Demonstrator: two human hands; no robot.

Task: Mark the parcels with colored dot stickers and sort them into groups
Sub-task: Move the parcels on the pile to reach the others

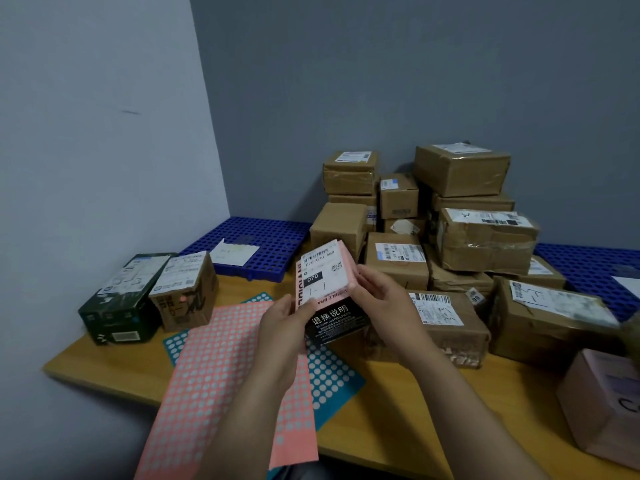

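Note:
A small pink and black parcel (329,296) with a white shipping label is held up above the wooden table (391,393). My left hand (284,327) grips its lower left side and my right hand (379,296) holds its right side with fingers curled round the edge. Under my left forearm lies a pink sheet of dot stickers (214,375), partly covering a blue sticker sheet (332,372). A dark green parcel (121,303) and a brown carton (187,292) stand side by side at the table's left.
A pile of brown cardboard parcels (450,230) fills the back right against the grey wall. Blue perforated plastic pallets (263,240) lie behind, one bearing a paper slip (235,252). A pink box (606,403) sits at the right edge.

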